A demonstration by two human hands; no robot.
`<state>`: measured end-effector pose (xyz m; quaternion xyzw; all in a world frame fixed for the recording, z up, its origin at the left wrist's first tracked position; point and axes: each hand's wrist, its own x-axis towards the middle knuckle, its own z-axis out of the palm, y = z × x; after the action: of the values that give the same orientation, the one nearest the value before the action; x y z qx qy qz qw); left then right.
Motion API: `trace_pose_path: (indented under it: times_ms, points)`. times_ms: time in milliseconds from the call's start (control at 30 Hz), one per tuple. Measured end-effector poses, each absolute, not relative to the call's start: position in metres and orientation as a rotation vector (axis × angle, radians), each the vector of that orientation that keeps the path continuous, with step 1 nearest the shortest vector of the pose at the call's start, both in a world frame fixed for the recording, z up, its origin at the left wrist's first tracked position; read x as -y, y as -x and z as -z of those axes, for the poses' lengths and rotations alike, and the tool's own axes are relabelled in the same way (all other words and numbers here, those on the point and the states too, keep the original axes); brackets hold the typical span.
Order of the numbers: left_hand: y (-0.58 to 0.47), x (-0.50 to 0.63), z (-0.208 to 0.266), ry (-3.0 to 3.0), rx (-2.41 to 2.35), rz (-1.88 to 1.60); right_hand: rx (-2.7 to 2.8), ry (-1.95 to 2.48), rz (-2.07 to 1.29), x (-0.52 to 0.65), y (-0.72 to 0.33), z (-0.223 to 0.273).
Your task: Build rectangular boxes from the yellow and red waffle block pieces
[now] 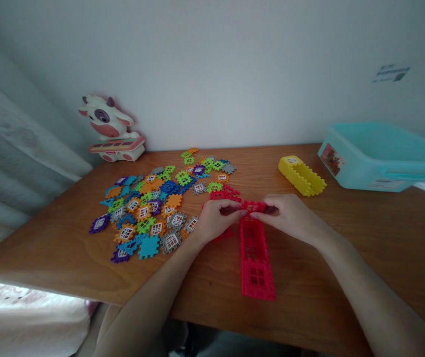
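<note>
A long red structure of interlocking building tiles (pixel 257 277) lies on the table before me, with a window-patterned tile at its near end. My left hand (pixel 222 218) pinches the left side of its far end between thumb and fingers. On the opposite side, my right hand (pixel 288 218) grips the same far end, thumb pointing inward. The fingertips of both hands almost meet over a red tile there. Beside and behind my left hand lie loose red tiles (pixel 227 193), partly hidden by it.
Many loose coloured tiles (pixel 149 246) spread over the left of the wooden table (pixel 205 297). A yellow tile structure (pixel 301 177) lies at the back right, near a turquoise bin (pixel 368 171). A cow-shaped toy keyboard (pixel 117 146) stands at the back left, against the wall.
</note>
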<state>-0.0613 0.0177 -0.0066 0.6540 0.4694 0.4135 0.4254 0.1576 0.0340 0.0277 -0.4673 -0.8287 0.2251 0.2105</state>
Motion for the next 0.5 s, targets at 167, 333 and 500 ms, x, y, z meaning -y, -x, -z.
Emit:
trace_pose_path:
  times_ms: [167,333,500]
  points:
    - [0.0639,-0.0130,0.0045,-1.684,-1.155,-0.931,2.346,1.270,-0.628,-0.0327,-0.1561,-0.0278]
    - [0.0658,-0.0100,0.0035,-1.842,-1.197,-0.886,2.400,1.249,-0.572,-0.0304,-0.1548,-0.0318]
    - [0.0646,-0.0106,0.0011,-1.965,-1.184,-0.884,2.479,1.305,-0.402,-0.0308,-0.1529,-0.0332]
